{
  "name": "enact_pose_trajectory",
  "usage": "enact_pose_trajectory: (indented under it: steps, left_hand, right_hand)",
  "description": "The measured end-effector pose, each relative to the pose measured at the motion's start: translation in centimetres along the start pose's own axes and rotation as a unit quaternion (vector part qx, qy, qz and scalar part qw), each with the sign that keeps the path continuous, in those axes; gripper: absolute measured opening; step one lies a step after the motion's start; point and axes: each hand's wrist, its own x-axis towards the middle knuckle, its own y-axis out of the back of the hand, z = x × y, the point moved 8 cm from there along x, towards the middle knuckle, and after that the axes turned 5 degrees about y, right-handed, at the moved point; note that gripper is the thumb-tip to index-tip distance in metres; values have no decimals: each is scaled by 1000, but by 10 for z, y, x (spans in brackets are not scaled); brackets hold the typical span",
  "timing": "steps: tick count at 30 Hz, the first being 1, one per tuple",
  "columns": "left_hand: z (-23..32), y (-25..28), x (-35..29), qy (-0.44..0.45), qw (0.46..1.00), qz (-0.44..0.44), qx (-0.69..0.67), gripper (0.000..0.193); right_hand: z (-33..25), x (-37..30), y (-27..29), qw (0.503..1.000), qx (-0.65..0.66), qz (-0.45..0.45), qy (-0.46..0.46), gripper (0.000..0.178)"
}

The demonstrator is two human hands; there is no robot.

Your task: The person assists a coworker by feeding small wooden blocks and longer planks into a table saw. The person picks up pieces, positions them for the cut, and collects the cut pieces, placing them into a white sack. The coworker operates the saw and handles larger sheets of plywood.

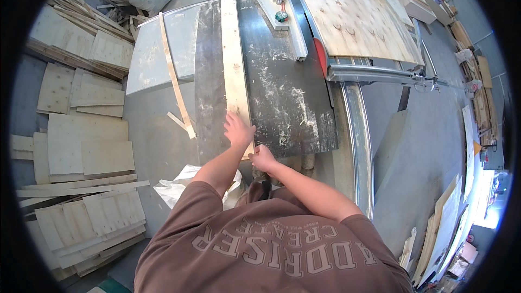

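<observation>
A long, narrow plywood board [235, 54] lies lengthwise on the dark saw table [290, 97], its near end in front of me. My left hand [239, 129] is over the board near that end, its fingers toward the left edge and its thumb by the right. Lower down, my right hand [262, 158] is closed at the near right corner of the same board, with part of its fingers hidden. Left of the board, a thin wood strip [172, 70] lies across the grey side surface, and a short offcut [177, 121] sits by its near end.
Sawdust and chips dot the table. A cordless drill [281, 15] stands on a pale block beyond. Right of a red guard [319, 57], a large plywood sheet [363, 21] rests above a metal rail [369, 73]. Plywood stacks [89, 141] line the left; a white sack [179, 182] lies nearby.
</observation>
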Motion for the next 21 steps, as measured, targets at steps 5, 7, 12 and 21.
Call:
enact_pose_trajectory:
  steps: [5, 7, 12, 21]
  left_hand:
    - [-16, -15, -10, 10, 1000, 5, -8, 112]
    - [-19, -20, -12, 0, 1000, 9, -7, 109]
    - [-17, -15, -20, -3, 1000, 23, 7, 104]
    - [-21, -14, -18, 0, 1000, 9, -7, 105]
  right_hand:
    - [7, -18, 2, 999, 36, -18, -28, 30]
    - [16, -25, 1, 998, 29, -13, -45, 26]
    - [19, -24, -4, 997, 53, -39, -49, 21]
    - [-19, -32, -14, 914, -370, -110, 128, 58]
